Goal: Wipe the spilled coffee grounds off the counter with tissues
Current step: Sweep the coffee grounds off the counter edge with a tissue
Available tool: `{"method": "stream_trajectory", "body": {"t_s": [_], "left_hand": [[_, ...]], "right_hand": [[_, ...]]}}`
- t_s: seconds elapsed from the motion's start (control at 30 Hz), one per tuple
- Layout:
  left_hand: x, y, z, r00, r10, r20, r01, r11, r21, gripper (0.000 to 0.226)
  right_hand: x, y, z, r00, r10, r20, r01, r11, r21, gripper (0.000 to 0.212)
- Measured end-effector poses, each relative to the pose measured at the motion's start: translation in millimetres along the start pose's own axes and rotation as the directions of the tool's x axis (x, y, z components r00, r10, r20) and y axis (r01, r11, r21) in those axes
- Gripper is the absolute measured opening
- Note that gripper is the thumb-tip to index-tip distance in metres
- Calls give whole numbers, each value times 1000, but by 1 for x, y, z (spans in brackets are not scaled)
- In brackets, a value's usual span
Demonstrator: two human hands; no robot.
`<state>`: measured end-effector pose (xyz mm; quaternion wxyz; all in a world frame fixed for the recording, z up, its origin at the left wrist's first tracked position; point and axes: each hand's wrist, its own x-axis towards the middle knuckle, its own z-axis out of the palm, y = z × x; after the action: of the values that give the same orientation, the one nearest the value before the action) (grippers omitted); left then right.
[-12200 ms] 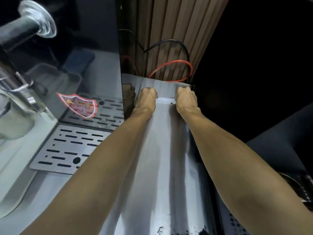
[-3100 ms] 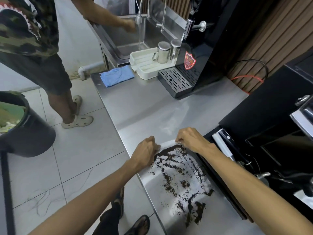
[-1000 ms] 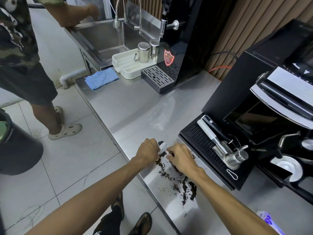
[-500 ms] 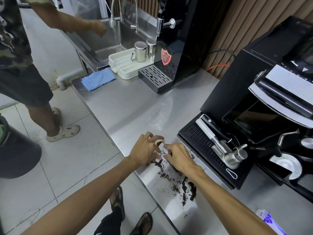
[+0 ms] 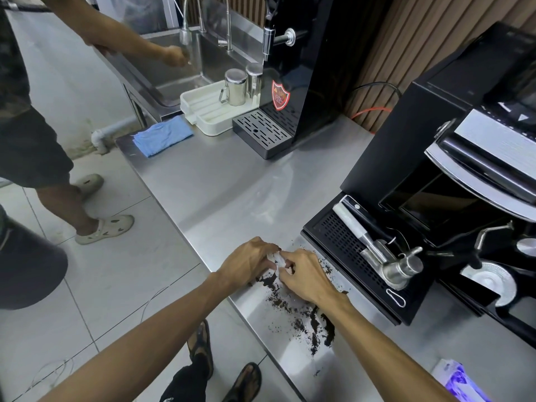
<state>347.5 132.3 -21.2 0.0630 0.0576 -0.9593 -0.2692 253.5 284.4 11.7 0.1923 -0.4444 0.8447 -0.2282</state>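
Note:
Dark coffee grounds (image 5: 307, 317) lie scattered on the steel counter (image 5: 226, 184) near its front edge, beside the espresso machine's drip tray. A small crumpled white tissue (image 5: 277, 261) sits at the upper end of the spill. My left hand (image 5: 249, 264) and my right hand (image 5: 304, 275) meet over it, fingers curled, both pinching the tissue between them. Most of the tissue is hidden under my fingers.
A black espresso machine (image 5: 452, 181) with a portafilter (image 5: 385, 256) stands at the right. A black water dispenser (image 5: 290, 82), white tray with steel cups (image 5: 236, 87) and blue cloth (image 5: 162, 134) are at the far end. Another person (image 5: 34, 134) stands at the sink. A tissue pack (image 5: 461, 384) lies bottom right.
My hands have drawn the tissue across the counter onto the spill, gathering grounds. Over the last half second my left fingers have closed back on the tissue; both hands stay together.

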Motion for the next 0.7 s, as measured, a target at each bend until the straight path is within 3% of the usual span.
{"method": "stream_trajectory", "body": {"t_s": [0.13, 0.3, 0.4, 0.47, 0.6, 0.7], "left_hand": [[2, -1, 0, 998, 51, -34, -50, 998, 37, 26], [3, 2, -1, 1000, 10, 2, -10, 1000, -1, 25], [4, 3, -1, 998, -48, 38, 51, 995, -86, 11], [5, 2, 0, 995, -80, 63, 90, 979, -185, 14], [6, -3, -1, 994, -47, 95, 67, 975, -213, 27], [8, -2, -10, 995, -31, 94, 49, 982, -185, 21]], "right_hand": [[-2, 1, 2, 1000, 9, 1, -9, 1000, 4, 40], [0, -3, 5, 999, 20, -41, -19, 1000, 19, 47], [1, -4, 5, 998, 26, -57, -25, 1000, 13, 44], [2, -5, 5, 998, 23, -53, -21, 999, 24, 41], [6, -3, 10, 996, 44, -80, -45, 999, -5, 44], [6, -1, 14, 994, 55, -98, -57, 998, -21, 45]]}}
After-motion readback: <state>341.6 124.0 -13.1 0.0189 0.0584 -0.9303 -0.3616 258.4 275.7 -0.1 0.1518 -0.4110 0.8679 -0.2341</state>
